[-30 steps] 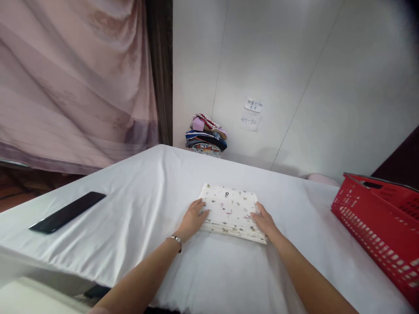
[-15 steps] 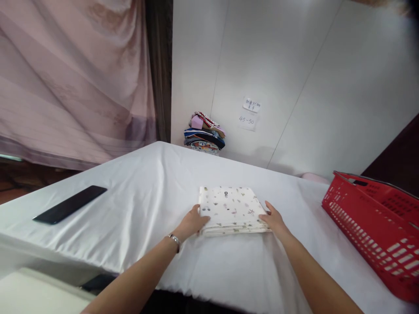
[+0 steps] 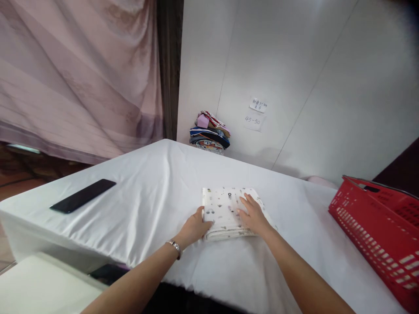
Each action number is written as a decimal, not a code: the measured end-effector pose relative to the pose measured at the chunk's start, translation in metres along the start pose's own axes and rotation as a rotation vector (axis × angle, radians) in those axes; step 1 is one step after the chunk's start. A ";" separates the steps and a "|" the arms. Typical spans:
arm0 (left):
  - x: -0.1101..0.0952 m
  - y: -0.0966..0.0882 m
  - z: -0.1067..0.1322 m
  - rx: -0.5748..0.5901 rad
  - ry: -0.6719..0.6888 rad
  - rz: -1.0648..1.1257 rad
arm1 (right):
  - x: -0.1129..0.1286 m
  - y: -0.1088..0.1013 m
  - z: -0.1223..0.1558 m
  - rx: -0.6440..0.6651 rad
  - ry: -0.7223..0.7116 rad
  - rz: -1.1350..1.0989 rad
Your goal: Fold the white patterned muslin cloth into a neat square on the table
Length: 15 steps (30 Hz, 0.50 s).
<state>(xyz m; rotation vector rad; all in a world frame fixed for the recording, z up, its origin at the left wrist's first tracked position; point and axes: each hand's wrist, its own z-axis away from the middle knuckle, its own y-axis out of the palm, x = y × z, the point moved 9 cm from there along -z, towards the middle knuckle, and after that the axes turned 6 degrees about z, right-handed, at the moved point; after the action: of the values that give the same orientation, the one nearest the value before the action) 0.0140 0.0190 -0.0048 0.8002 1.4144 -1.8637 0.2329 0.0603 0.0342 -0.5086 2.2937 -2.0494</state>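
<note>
A folded white cloth (image 3: 225,205) with small printed motifs lies on the white-covered table in front of me, its folded layers showing along the near edge. My left hand (image 3: 195,226), with a silver bracelet at the wrist, holds the cloth's near left corner. Its thumb lies on top while the other fingers are at the side, partly hidden. Over the right part of the cloth rests my right hand (image 3: 253,214), fingers spread across the top. It covers some of the print and grips nothing.
A black phone-like slab (image 3: 83,196) lies at the table's left. On the right stands a red perforated basket (image 3: 369,231). A pile of folded clothes (image 3: 210,133) is by the wall at the far edge, near paper notes (image 3: 255,114). Below left is a pale box-like surface (image 3: 42,283).
My right hand has left the cloth's right edge and moved left onto its top, fingers spreading. My left hand stays at the left corner. The view has shifted slightly.
</note>
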 end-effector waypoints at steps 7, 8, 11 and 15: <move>-0.031 -0.025 -0.023 -0.213 0.171 -0.394 | 0.012 0.053 -0.007 0.307 -0.074 0.076; -0.042 -0.027 -0.030 -0.268 0.252 -0.419 | 0.011 0.055 -0.007 0.304 -0.069 0.079; -0.061 -0.016 -0.055 -0.323 0.425 -0.484 | 0.010 0.054 -0.008 0.288 -0.060 0.082; -0.040 0.004 -0.087 -0.225 0.309 -0.481 | 0.012 0.052 -0.006 0.279 -0.058 0.069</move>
<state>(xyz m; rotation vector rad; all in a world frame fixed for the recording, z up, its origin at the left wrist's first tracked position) 0.0484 0.1082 0.0048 0.6977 2.1225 -1.9262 0.2088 0.0669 -0.0134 -0.4593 1.9208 -2.2385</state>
